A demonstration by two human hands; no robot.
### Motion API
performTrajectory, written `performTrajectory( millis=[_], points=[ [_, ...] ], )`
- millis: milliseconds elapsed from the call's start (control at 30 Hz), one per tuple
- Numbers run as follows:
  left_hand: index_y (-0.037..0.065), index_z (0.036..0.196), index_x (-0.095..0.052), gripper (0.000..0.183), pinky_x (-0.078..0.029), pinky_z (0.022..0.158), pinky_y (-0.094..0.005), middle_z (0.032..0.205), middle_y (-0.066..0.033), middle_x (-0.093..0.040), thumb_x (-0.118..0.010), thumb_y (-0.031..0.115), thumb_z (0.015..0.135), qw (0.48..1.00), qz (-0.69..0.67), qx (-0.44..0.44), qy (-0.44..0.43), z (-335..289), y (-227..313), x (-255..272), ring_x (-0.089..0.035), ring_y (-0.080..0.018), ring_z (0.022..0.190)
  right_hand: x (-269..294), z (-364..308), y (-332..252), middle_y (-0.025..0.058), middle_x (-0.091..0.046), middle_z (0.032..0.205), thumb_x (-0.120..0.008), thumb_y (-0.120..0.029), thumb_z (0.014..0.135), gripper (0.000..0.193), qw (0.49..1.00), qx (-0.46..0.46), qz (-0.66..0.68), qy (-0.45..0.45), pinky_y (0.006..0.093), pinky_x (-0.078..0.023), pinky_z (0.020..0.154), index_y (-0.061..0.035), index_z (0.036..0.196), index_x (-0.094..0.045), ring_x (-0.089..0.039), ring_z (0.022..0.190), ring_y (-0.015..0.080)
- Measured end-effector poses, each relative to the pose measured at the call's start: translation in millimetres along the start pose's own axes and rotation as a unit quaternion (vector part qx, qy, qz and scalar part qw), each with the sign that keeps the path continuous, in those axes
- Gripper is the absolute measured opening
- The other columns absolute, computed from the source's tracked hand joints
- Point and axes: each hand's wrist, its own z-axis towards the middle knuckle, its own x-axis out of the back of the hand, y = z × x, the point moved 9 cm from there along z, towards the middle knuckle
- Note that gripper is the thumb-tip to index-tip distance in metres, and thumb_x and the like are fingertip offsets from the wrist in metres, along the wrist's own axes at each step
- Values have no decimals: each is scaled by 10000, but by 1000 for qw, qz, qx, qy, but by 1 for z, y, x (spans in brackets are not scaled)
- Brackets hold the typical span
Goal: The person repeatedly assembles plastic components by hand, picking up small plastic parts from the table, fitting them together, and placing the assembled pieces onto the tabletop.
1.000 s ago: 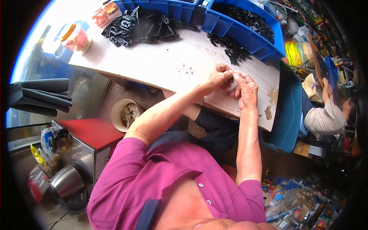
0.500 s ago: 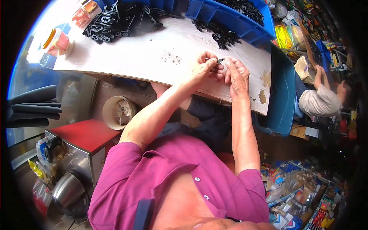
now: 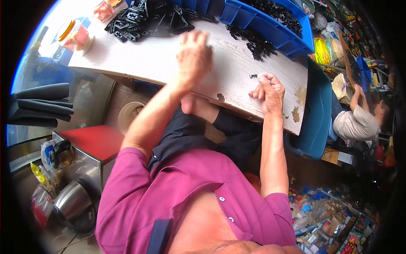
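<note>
My right hand (image 3: 269, 91) is above the front right of the white tabletop (image 3: 237, 86), thumb and forefinger pinched on a small black plastic part (image 3: 253, 76) that sticks out to the left of the fingertips. The part's exact kind is too small to tell. My left hand (image 3: 194, 57) is over the middle of the table, slightly blurred, its fingers apart and pointing away from me. Beyond its fingertips lies a heap of larger black plastic pieces (image 3: 131, 23). I see nothing held in the left hand, though its palm side is hidden.
A blue bin (image 3: 270, 27) of small black parts stands at the back right, with a loose pile of small parts (image 3: 256, 44) before it. An orange-lidded jar (image 3: 72, 34) is at left. A teal tub (image 3: 315, 114) stands beside the table; another person (image 3: 357, 120) sits beyond it.
My left hand has let go of the small black part and moved left and away toward the larger black pieces. My right hand keeps the part, slightly lower and farther right.
</note>
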Motion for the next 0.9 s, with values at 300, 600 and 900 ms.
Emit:
performTrajectory(
  millis=[300,600,900],
  points=[
    [107,1155,-619,338,-449,869,-416,1049,-88,-639,-639,156,821,985,83,-62,-138,20,-65,-32,-560,-294,1023,1,2,-3,6,-477,491,-697,-171,859,155,1000,25,5,13,345,-548,506,-51,915,-618,-514,439,130],
    [101,1100,-654,285,-467,856,-376,1022,-84,-659,-670,225,844,989,68,-5,-128,13,-65,-24,-585,-293,973,2,2,-2,10,-485,496,-701,-172,854,162,1000,23,8,16,347,-543,502,-49,922,-620,-527,443,139],
    [14,1075,-600,273,-466,617,-253,811,-13,-601,-696,135,849,805,-522,260,-110,-45,-34,-42,-546,-90,701,-18,2,-3,23,-509,530,-679,-137,867,121,994,33,106,17,404,-584,593,-49,918,-613,-569,510,156]
  ],
)
